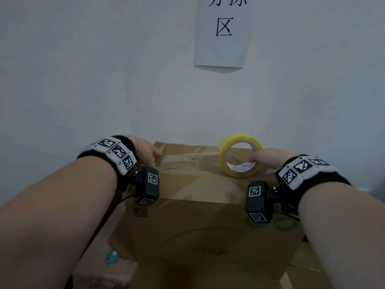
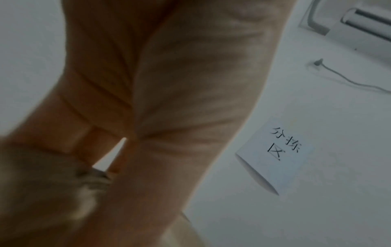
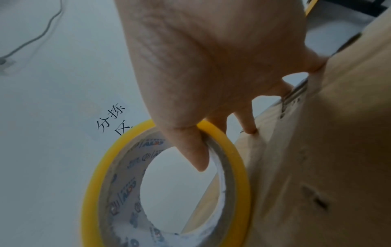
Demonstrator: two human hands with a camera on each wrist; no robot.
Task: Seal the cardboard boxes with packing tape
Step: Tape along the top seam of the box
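A brown cardboard box (image 1: 198,184) stands against the wall with its top flaps down. My left hand (image 1: 145,151) rests on the top's far left corner, fingers laid over the edge; in the left wrist view the palm (image 2: 169,100) fills the frame and blurs what lies under it. My right hand (image 1: 264,157) holds a yellow packing tape roll (image 1: 241,173) upright on the far right of the top. The thumb (image 3: 190,150) is hooked inside the core, the other fingers behind the roll (image 3: 93,192) on the cardboard (image 3: 338,150). A pale glossy strip (image 1: 187,156) runs between the two hands.
A white wall rises directly behind the box, with a paper sign (image 1: 223,38) on it. A grey cable (image 2: 349,81) hangs on the wall. More cardboard (image 1: 100,257) with a teal sticker (image 1: 111,256) lies lower left of the box.
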